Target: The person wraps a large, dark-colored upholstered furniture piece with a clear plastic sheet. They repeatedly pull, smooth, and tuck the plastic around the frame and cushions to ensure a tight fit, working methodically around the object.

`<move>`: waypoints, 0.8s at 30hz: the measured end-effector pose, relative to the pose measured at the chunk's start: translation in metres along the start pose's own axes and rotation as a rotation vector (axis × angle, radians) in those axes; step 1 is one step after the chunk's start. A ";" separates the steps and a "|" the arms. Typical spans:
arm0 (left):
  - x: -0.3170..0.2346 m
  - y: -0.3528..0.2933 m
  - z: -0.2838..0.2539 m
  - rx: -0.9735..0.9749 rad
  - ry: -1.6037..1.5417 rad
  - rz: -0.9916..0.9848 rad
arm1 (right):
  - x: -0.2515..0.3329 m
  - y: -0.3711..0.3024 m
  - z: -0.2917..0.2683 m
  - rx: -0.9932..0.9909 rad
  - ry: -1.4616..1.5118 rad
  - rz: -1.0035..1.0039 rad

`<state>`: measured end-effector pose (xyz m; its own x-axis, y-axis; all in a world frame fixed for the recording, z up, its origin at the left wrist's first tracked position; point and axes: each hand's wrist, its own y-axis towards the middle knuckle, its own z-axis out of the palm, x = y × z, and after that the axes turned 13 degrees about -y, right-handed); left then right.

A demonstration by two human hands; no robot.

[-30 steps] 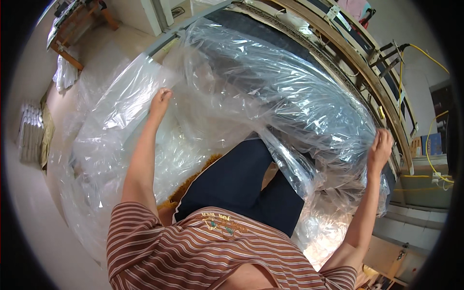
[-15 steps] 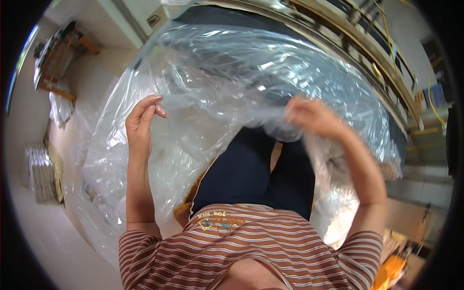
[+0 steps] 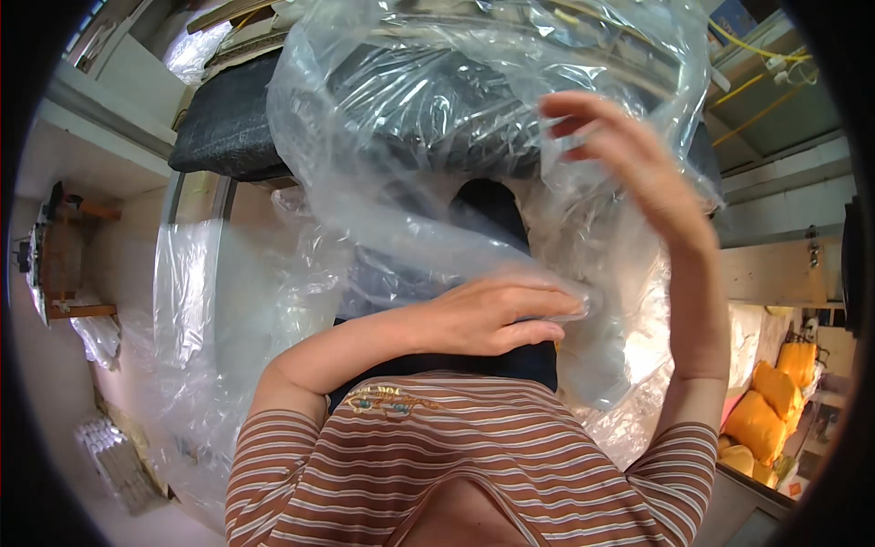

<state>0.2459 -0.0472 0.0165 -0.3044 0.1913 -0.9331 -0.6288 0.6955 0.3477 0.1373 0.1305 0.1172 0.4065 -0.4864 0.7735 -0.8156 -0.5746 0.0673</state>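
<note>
Left hand [image 3: 497, 314]: we hold it flat across our chest, palm down, fingers closed w/ thumb on a gathered fold of the clear plastic sheet [image 3: 410, 173]. It reads as an anchor point, so the film stays put while the other hand works.
Right hand [image 3: 629, 159]: raised high, blurred, fingers loosely curled. It sits against or just behind the film near the top edge; can't tell whether it pinches the plastic or only brushes it.
Plastic sheet: big, crinkly, see-through, prob. a bag or cover. It drapes from above our hands down past both sides of our body, w/ more of it bunched low on the left. Held up and out in front of us, it hangs free rather than dragging.
Dark cushion [image 3: 228, 128]: a black padded piece lies behind the film, part bare at left, part seen through the plastic. The sheet sits over it, so the film looks like its wrap.
Striped shirt [image 3: 474, 456]: ours, brown and white, at the lower edge; dark trousers [image 3: 492, 205] show through the film between the hands.
Yellow bags [image 3: 775, 401]: stacked at far right, well apart from us.
Wooden rack [image 3: 64, 264]: at far left, also well apart.
</note>
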 end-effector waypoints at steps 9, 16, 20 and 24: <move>0.010 0.012 0.029 0.033 0.331 -0.068 | 0.009 0.040 0.083 -0.039 0.090 -0.216; -0.091 -0.008 -0.097 -0.787 0.941 -0.005 | 0.002 0.013 0.079 -0.141 0.067 -0.253; -0.081 0.004 -0.130 -0.495 0.925 0.070 | 0.010 0.013 0.085 -0.144 0.049 -0.267; -0.059 -0.007 -0.129 -0.492 0.690 0.155 | 0.019 0.020 0.083 -0.119 0.008 -0.229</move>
<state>0.1760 -0.1526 0.0807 -0.6786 -0.3157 -0.6632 -0.7345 0.2865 0.6152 0.1629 0.0555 0.0809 0.5835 -0.3468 0.7344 -0.7453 -0.5879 0.3146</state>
